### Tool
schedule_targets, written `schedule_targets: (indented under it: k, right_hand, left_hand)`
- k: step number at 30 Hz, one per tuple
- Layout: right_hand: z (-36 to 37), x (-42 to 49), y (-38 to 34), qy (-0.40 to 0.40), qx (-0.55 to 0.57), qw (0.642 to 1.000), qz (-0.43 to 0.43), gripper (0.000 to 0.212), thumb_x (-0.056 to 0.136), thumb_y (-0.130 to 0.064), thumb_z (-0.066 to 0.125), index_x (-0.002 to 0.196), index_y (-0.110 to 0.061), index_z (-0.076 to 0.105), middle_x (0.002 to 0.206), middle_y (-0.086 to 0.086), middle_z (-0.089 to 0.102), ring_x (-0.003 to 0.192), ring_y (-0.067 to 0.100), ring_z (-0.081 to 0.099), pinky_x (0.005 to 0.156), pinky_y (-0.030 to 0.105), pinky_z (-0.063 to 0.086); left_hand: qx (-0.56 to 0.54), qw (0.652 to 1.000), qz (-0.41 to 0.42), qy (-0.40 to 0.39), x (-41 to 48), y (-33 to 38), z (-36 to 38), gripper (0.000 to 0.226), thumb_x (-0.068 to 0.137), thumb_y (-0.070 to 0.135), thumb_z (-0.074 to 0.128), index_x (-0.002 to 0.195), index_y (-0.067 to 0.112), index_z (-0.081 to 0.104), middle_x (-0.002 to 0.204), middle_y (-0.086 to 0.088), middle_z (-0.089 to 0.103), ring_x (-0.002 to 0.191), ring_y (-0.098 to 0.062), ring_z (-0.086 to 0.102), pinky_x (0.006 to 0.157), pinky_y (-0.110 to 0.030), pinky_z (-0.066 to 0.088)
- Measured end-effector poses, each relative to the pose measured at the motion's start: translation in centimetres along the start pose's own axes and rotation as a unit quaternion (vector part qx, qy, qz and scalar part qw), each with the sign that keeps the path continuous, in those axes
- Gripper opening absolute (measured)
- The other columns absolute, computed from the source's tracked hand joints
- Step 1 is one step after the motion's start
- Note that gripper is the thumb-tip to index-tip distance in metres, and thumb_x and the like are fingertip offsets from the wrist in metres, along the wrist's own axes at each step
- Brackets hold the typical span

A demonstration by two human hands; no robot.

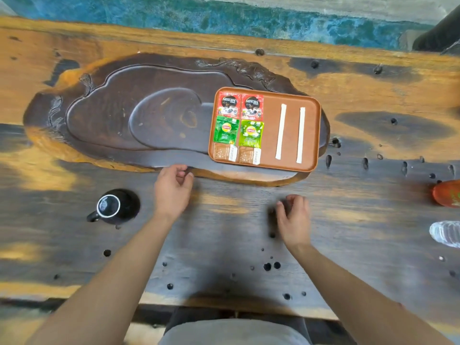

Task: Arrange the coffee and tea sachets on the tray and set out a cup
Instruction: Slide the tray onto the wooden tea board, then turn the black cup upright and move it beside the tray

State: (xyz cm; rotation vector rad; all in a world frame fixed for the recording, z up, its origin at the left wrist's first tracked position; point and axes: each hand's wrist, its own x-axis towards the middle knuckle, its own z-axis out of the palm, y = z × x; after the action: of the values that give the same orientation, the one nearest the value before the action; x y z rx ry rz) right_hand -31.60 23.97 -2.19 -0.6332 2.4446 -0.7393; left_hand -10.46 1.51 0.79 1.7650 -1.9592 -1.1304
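Head view: my bench [74,150] runs wide and dark, the carved wooden slab [129,115] lying across it so the tray [316,135] sits raised and level. On the tray the coffee sachets [240,107], tea sachets [239,133] and brown sachets [236,154] line up in pairs at its left, two white sticks [291,133] spaced apart at the right, leaving room. The cup [113,206] waits on the bench, well left of the tray. My left hand [173,190] hangs half-curled, grip empty; my right hand [295,216] is loosely curled, holding nothing.
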Motion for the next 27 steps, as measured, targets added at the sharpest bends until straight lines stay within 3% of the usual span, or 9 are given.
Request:
schedule_targets:
  k: [4, 6, 9, 17, 23, 27]
  right_hand:
    - [3.2, -3.7, -0.6, -0.055, -0.126, 0.986, -0.090, 0.051, 0.095, -0.049, 0.058, 0.131, -0.013, 0.055, 0.130, 0.008, 0.055, 0.122, 0.027, 0.050, 0.102, 0.044, 0.045]
    - [4.9, -4.9, -1.3, -0.082, -0.174, 0.975, -0.113, 0.065, 0.095, -0.060, 0.052, 0.144, -0.019, 0.044, 0.148, 0.006, 0.044, 0.138, 0.026, 0.039, 0.108, 0.048, 0.040]
    - [7.4, -5.9, -2.6, -0.117, -0.221, 0.960, -0.124, 0.081, 0.094, -0.071, 0.041, 0.156, -0.022, 0.023, 0.166, 0.003, 0.024, 0.154, 0.023, 0.015, 0.119, 0.049, 0.024]
    - [12.2, -6.5, -5.6, -0.137, -0.283, 0.941, -0.124, 0.093, 0.090, -0.083, 0.021, 0.160, -0.029, -0.004, 0.170, -0.001, -0.009, 0.155, 0.025, -0.015, 0.125, 0.052, 0.001]
    - [13.0, -6.8, -5.6, -0.115, -0.308, 0.937, -0.119, 0.093, 0.089, -0.084, 0.018, 0.160, -0.029, -0.006, 0.170, -0.001, -0.010, 0.155, 0.026, -0.015, 0.125, 0.055, 0.005]
    - [13.1, -6.9, -5.7, -0.108, -0.312, 0.936, -0.119, 0.093, 0.089, -0.084, 0.020, 0.160, -0.030, -0.006, 0.170, -0.001, -0.010, 0.155, 0.025, -0.015, 0.124, 0.055, 0.006]
  left_hand:
    - [0.050, 0.998, 0.035, 0.012, -4.3, -3.7, -1.7, 0.024, 0.089, 0.019, 0.069, 0.110, 0.009, 0.069, 0.105, -0.010, 0.063, 0.093, -0.025, 0.063, 0.092, -0.033, 0.049]
    - [0.099, 0.993, 0.062, 0.037, -6.2, -5.4, -2.7, 0.025, 0.088, 0.019, 0.070, 0.110, 0.006, 0.069, 0.106, -0.013, 0.064, 0.101, -0.031, 0.060, 0.094, -0.030, 0.040]
    - [0.142, 0.984, 0.068, 0.079, -8.2, -7.8, -4.6, 0.030, 0.089, 0.022, 0.071, 0.114, 0.006, 0.067, 0.112, -0.014, 0.060, 0.109, -0.032, 0.053, 0.098, -0.035, 0.037]
    - [0.150, 0.976, -0.009, 0.161, -7.8, -13.5, -10.2, 0.056, 0.084, 0.028, 0.074, 0.132, 0.009, 0.054, 0.135, -0.017, 0.048, 0.125, -0.037, 0.042, 0.103, -0.050, 0.034]
    - [0.073, 0.991, -0.056, 0.099, -5.5, -17.6, -13.1, 0.068, 0.084, 0.026, 0.075, 0.142, 0.008, 0.045, 0.143, -0.016, 0.046, 0.133, -0.032, 0.043, 0.111, -0.051, 0.035]
    - [0.003, 0.995, -0.077, 0.060, -4.6, -19.2, -14.5, 0.050, 0.094, 0.025, 0.065, 0.141, 0.017, 0.049, 0.139, -0.005, 0.053, 0.126, -0.019, 0.054, 0.108, -0.042, 0.044]
